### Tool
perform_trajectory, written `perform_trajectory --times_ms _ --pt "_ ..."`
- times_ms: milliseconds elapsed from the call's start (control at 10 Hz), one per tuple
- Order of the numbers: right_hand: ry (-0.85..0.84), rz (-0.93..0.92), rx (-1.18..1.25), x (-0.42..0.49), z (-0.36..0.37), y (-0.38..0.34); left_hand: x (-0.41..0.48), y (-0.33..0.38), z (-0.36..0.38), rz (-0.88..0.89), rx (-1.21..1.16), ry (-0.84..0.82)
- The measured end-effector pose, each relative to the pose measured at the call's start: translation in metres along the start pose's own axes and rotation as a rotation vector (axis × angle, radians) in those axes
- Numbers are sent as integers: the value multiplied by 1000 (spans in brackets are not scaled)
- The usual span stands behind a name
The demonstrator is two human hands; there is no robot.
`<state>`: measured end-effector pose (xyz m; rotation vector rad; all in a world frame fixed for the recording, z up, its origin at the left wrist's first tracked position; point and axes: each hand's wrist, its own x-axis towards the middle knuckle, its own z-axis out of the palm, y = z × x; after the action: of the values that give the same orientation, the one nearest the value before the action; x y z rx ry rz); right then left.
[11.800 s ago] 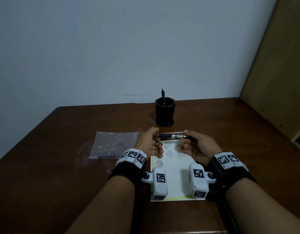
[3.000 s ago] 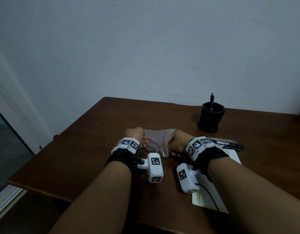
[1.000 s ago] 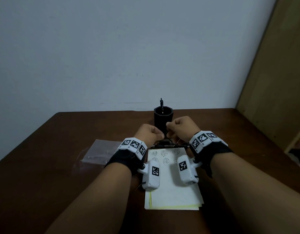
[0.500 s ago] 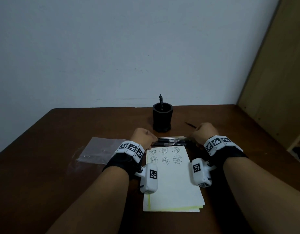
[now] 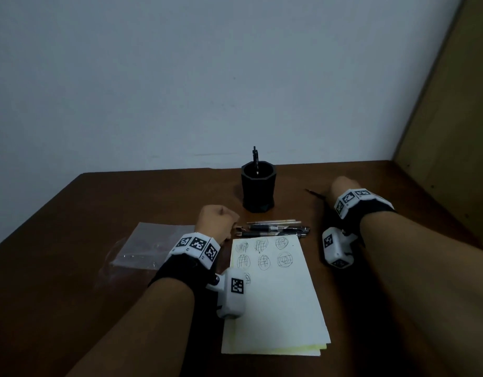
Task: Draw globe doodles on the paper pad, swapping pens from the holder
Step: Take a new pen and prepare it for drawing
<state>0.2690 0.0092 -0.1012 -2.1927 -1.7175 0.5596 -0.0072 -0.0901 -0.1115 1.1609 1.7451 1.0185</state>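
The white paper pad lies in front of me with several globe doodles along its top. Three pens rest side by side just beyond its far edge. The black holder stands behind them with one dark pen upright in it. My left hand is a fist resting left of the loose pens, its fingertips by their tips. My right hand is raised to the right of the holder, shut on a thin dark pen whose tip points left.
A clear plastic bag lies flat on the brown table left of my left wrist. A pale wall runs behind the table. A wooden panel stands at the right edge.
My right hand has lifted away to the right with a thin pen. My left hand stays by the loose pens. Earlier both hands handled the plastic bag, then the pens above the pad.
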Motion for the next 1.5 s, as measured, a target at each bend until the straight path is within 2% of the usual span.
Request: perform_trajectory --times_ms 100,300,400,500,600,900,1100,1300,1500 --pt "-19 -2 32 -8 1 -1 1 4 7 -14 -12 -12" --pt "-43 -47 -84 -32 5 -6 -2 7 12 -14 -51 16" --pt "-108 -24 -119 -46 3 -17 -5 12 14 -11 -69 27" --pt "-260 38 -296 -49 -6 -30 -8 17 15 -19 -100 24" --pt "-165 11 -189 -56 -4 -31 -9 20 15 -26 -106 16" --pt "-69 -115 -116 -77 -1 -41 -13 31 22 23 -123 -10" --pt "-189 -229 -72 -105 -20 -59 -12 36 28 9 -192 -74" --pt "-296 -421 26 -121 -17 -71 -23 42 32 -30 -377 -156" --pt "-373 -505 53 -127 -4 -82 -29 34 16 -45 -526 -134"
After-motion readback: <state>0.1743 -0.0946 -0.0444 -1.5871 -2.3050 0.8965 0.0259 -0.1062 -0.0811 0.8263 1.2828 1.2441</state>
